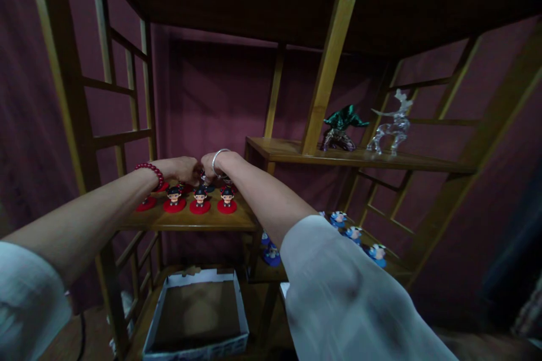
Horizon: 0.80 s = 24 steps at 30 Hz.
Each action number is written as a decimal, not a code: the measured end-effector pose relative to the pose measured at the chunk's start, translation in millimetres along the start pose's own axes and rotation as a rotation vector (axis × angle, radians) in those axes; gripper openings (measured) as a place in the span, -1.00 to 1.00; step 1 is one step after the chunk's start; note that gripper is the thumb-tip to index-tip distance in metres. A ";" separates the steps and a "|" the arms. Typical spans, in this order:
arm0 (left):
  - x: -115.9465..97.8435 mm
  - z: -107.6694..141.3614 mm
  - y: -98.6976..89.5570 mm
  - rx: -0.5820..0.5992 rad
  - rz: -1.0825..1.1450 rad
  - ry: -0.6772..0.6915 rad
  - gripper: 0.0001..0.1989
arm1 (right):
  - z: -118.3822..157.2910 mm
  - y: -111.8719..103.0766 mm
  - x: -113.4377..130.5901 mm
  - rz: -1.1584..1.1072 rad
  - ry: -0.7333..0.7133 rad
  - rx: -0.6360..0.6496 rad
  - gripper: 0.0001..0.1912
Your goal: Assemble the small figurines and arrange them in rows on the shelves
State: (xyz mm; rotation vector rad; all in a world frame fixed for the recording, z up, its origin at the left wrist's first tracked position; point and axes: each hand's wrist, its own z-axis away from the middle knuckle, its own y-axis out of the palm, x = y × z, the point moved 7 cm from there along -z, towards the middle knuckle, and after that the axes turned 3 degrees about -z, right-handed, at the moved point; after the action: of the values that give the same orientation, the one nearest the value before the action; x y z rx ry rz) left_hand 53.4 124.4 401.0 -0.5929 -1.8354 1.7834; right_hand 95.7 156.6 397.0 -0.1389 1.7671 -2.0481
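Observation:
Both of my hands reach over the left shelf (190, 220), close together behind a front row of small dark-haired figurines on red bases. My left hand (187, 170), with a red bead bracelet at the wrist, has its fingers curled beside a small dark figurine (206, 181). On the other side of that figurine is my right hand (209, 165), wearing a silver bangle, its fingers bent down. The fingertips of both are partly hidden, so their hold cannot be made out. In front stand a left figurine (174, 197), a middle one (200, 199) and a right one (227, 198).
An open shallow box (243, 316) lies on the lower shelf. The higher right shelf (288, 149) holds a green and purple figure (342, 127) and a clear deer figure (393, 127). Several blue-based figurines (376, 254) stand lower right. A wooden post (334, 56) rises at centre right.

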 end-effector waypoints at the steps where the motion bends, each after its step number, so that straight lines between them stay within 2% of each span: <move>1: -0.9 -0.9 0.4 0.000 0.006 0.006 -0.64 | -0.9 1.5 -0.6 -0.013 0.000 0.010 -0.59; 13: 6.7 -14.0 11.2 -0.017 0.106 0.011 -0.70 | 4.8 2.7 4.9 -0.019 0.028 -0.035 -0.57; 24: 7.1 -14.9 11.4 -0.010 0.062 0.000 -0.70 | -1.9 8.5 2.0 -0.052 0.017 -0.019 -0.65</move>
State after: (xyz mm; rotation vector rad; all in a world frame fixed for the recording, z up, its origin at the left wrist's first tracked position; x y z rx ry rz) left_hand 56.9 140.9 390.2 -0.6607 -1.8456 1.8151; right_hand 95.4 156.7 388.1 -0.1754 1.8119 -2.0751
